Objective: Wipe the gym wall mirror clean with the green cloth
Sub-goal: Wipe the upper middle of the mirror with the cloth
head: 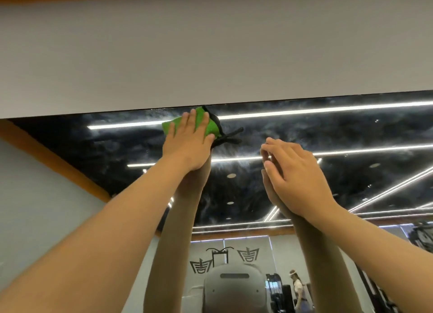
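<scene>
Pressure comes from your left hand point(187, 146), fingers straight and spread flat over the green cloth point(212, 127), pinning it to the mirror point(351, 134) right at its top edge. Your right hand point(295, 172) holds nothing and rests loosely against the mirror nearby, likely steadying your reach.

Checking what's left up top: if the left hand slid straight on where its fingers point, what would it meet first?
The left hand, flat on the green cloth, points up the mirror. It would likely meet the mirror's top edge first, then the pale wall above.
</scene>
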`<state>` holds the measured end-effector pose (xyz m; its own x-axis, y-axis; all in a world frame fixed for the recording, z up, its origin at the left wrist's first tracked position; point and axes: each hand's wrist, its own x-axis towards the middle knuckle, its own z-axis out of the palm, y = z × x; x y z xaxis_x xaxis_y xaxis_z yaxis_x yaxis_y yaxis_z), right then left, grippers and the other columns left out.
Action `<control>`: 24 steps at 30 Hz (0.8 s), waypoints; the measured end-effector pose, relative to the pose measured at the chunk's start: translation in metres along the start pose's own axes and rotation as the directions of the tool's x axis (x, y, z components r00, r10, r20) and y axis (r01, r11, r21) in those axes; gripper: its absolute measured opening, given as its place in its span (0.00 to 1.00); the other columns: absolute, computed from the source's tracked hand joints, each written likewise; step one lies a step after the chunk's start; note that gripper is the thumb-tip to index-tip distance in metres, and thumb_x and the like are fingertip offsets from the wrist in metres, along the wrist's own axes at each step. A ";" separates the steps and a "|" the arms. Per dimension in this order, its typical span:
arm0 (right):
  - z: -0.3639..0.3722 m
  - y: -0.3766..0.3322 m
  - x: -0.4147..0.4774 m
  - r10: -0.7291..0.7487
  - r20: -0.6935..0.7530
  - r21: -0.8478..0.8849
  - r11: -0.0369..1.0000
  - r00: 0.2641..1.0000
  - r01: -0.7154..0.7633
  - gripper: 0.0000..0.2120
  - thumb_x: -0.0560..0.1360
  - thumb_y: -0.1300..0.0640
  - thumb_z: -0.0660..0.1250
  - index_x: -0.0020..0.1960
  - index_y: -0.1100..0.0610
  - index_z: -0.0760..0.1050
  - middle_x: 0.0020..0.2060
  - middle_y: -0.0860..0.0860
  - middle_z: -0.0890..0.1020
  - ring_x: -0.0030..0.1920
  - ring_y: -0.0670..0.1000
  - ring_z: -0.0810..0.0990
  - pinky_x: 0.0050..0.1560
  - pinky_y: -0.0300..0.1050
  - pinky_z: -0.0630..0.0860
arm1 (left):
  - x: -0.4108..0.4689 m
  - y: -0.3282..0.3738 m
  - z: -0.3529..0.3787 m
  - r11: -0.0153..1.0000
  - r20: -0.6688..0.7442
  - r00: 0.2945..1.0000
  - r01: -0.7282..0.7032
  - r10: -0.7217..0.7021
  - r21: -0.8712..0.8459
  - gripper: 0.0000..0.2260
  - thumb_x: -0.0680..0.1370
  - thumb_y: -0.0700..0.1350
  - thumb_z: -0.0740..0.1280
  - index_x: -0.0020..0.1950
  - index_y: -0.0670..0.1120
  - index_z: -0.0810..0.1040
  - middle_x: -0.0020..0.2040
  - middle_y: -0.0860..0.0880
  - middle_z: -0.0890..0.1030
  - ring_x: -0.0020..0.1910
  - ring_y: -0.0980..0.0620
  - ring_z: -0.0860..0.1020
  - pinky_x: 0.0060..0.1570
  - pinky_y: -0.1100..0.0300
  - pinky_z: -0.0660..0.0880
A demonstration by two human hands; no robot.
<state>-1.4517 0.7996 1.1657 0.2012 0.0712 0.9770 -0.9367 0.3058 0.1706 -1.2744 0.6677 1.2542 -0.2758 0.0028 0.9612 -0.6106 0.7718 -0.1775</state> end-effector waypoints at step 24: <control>0.000 0.004 0.000 0.069 -0.109 0.013 0.998 0.992 -0.068 0.26 0.79 0.45 0.50 0.69 0.55 0.74 0.69 0.52 0.75 0.72 0.52 0.69 0.72 0.45 0.56 | 0.011 0.066 0.015 0.945 -0.083 0.943 -0.325 0.321 -0.033 0.25 0.86 0.51 0.50 0.82 0.52 0.46 0.82 0.53 0.45 0.80 0.54 0.43 0.78 0.55 0.41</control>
<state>-1.4557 0.8005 1.1667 0.1662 0.1957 0.9665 -0.9520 0.2875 0.1055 -1.3293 0.7091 1.2503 -0.3947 0.3035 0.8673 -0.4627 0.7498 -0.4729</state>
